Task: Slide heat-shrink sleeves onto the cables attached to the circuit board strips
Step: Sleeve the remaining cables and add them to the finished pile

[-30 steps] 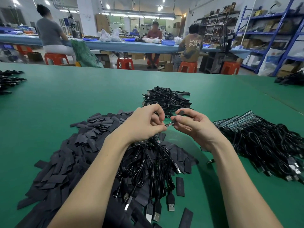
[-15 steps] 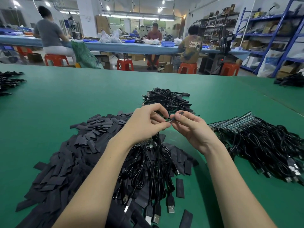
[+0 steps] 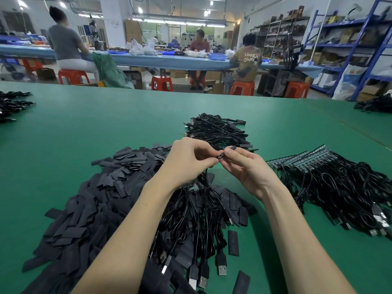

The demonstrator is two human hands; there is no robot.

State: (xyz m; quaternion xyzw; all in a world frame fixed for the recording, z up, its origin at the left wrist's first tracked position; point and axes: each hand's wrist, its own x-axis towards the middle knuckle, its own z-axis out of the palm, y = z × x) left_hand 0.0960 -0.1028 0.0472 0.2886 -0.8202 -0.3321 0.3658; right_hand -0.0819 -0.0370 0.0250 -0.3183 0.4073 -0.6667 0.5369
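My left hand (image 3: pixel 188 161) and my right hand (image 3: pixel 248 166) meet above the green table. The left hand's fingers are curled round a circuit board strip (image 3: pixel 194 186) whose black cables (image 3: pixel 191 221) hang down under the wrist. Its fingertips pinch the end of one cable. My right hand pinches a small black heat-shrink sleeve (image 3: pixel 230 149) right at that cable end. The two sets of fingertips touch around the sleeve. A large heap of flat black sleeves (image 3: pixel 95 200) lies to the left.
A pile of black cables (image 3: pixel 216 130) lies just beyond my hands. Board strips with cables (image 3: pixel 331 177) spread on the right. More cables lie at the far left edge (image 3: pixel 12 102) and far right (image 3: pixel 375 105). Loose sleeves (image 3: pixel 233 242) lie near me. People sit at a far bench.
My hands have drawn closer together. The metal cable tip seen between them a second ago is now covered by the fingertips and the sleeve.
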